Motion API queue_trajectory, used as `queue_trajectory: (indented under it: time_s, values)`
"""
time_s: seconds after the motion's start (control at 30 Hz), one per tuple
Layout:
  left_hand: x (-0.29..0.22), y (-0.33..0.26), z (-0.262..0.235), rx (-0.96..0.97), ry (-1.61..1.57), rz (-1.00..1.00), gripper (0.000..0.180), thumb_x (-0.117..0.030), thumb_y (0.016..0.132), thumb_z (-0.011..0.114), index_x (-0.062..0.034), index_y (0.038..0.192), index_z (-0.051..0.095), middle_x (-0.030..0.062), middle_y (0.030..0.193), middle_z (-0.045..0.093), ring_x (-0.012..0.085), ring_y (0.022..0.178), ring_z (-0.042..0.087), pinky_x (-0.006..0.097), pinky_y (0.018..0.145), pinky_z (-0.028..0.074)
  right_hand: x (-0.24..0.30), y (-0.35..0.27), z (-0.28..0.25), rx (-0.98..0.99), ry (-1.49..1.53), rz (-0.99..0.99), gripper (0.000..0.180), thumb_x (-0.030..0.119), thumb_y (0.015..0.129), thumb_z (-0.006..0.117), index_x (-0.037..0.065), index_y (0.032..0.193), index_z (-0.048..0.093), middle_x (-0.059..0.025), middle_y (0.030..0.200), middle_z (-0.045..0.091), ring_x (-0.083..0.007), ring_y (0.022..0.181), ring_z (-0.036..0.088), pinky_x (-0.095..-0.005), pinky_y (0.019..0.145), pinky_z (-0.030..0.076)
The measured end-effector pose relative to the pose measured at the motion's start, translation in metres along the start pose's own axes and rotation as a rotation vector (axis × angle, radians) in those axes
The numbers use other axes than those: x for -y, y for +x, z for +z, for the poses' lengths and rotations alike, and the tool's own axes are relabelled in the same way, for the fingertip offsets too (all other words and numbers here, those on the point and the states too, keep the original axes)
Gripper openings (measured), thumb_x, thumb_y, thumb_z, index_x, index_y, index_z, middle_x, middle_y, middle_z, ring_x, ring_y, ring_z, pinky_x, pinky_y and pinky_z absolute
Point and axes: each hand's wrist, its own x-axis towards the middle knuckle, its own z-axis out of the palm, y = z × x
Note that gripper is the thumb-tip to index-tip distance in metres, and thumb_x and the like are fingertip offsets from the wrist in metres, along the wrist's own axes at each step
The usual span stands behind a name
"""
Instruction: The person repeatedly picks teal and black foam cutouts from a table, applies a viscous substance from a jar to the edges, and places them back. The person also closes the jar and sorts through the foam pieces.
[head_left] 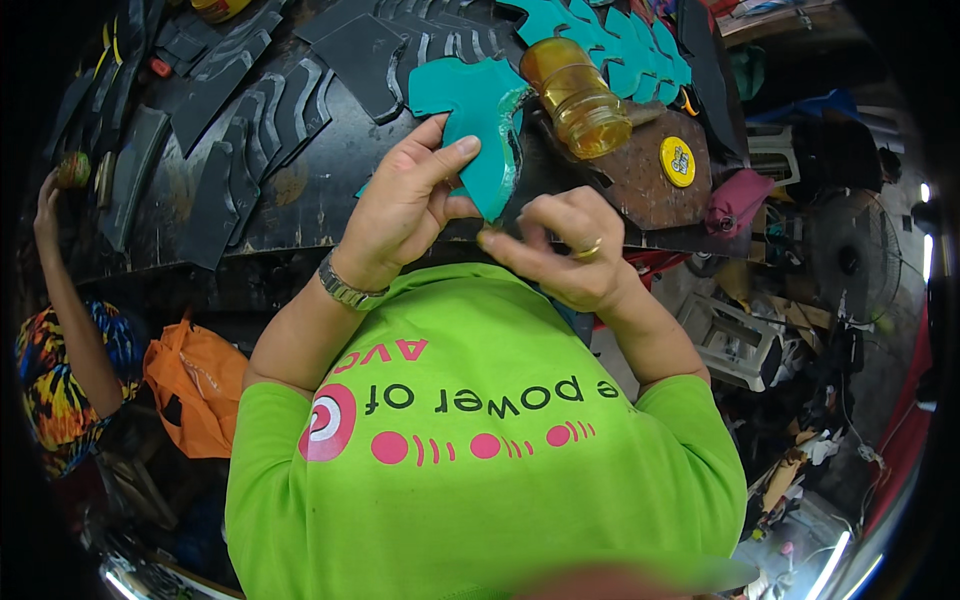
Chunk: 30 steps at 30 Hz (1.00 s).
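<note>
My left hand [415, 195] grips a teal cut piece of sheet material [465, 95], thumb on top and fingers beneath. A glossy, pale-streaked band runs along the piece's right edge down to its pointed lower tip. Just below that tip is my right hand [570, 245], its fingers curled and pressed together. Whether they pinch the tip or some small thing, I cannot tell. Right of the piece is a glass jar [575, 100] of amber, sticky-looking stuff. Near it a round yellow lid [677, 162] lies on a brown board [645, 180].
Overlapping teal pieces [610, 45] cover the far right of the black table [330, 205]. Dark grey cut pieces [265, 115] lie in rows at left. Another person's hand [47, 205] holds a small jar [73, 170] at far left. An orange bag [195, 385] hangs below.
</note>
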Motion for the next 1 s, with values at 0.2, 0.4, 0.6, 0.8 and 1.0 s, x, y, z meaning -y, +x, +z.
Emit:
queue_trajectory:
  time_s: [0.2, 0.4, 0.6, 0.8, 1.0]
  values:
    - [-0.003, -0.002, 0.0, -0.065, 0.266, 0.093, 0.035, -0.013, 0.102, 0.062, 0.0013, 0.134, 0.055, 0.0075, 0.111, 0.07, 0.0132, 0.091, 0.072, 0.03, 0.069, 0.065, 0.008, 0.001, -0.011, -0.155, 0.28, 0.329, 0.05, -0.002, 0.08, 0.069, 0.009, 0.129, 0.067, -0.0074, 0.098, 0.059, -0.015, 0.068, 0.052, -0.0281, 0.063, 0.044]
    - [0.004, -0.015, 0.008, 0.008, 0.971, 0.361, 0.028, -0.009, 0.095, 0.072, 0.0082, 0.116, 0.065, 0.0098, 0.098, 0.066, 0.0117, 0.079, 0.065, 0.026, 0.065, 0.053, -0.014, 0.019, -0.023, -0.271, 0.768, 0.81, 0.098, 0.001, 0.09, 0.068, 0.012, 0.164, 0.004, -0.0158, 0.128, 0.058, -0.0183, 0.107, 0.058, -0.0336, 0.097, 0.047]
    - [0.002, -0.016, 0.007, 0.022, 1.058, 0.455, 0.034, -0.007, 0.092, 0.074, 0.0038, 0.123, 0.065, 0.0124, 0.106, 0.068, 0.0151, 0.086, 0.067, 0.027, 0.07, 0.057, -0.029, 0.051, -0.011, -0.36, 1.0, 0.819, 0.092, -0.01, 0.08, 0.068, 0.007, 0.159, 0.026, -0.0143, 0.129, 0.06, -0.0189, 0.113, 0.061, -0.033, 0.098, 0.048]
    - [-0.007, -0.027, -0.023, -0.113, 1.28, 0.566, 0.035, -0.003, 0.085, 0.076, -0.004, 0.119, 0.068, 0.0119, 0.104, 0.065, 0.0262, 0.095, 0.067, 0.035, 0.078, 0.057, -0.15, 0.091, -0.025, -0.411, 1.04, 0.776, 0.084, -0.013, 0.078, 0.069, 0.002, 0.153, 0.034, -0.0161, 0.122, 0.06, -0.0241, 0.106, 0.065, -0.0361, 0.089, 0.056]
    - [0.005, -0.034, -0.043, -0.14, 1.581, 0.691, 0.024, -0.005, 0.081, 0.077, -0.0042, 0.105, 0.072, 0.0118, 0.101, 0.064, 0.0316, 0.097, 0.063, 0.042, 0.085, 0.049, -0.336, 0.134, 0.039, -0.515, 0.926, 1.21, 0.087, -0.008, 0.078, 0.062, 0.014, 0.156, 0.031, -0.009, 0.089, 0.062, -0.0184, 0.064, 0.057, -0.0352, 0.059, 0.05]
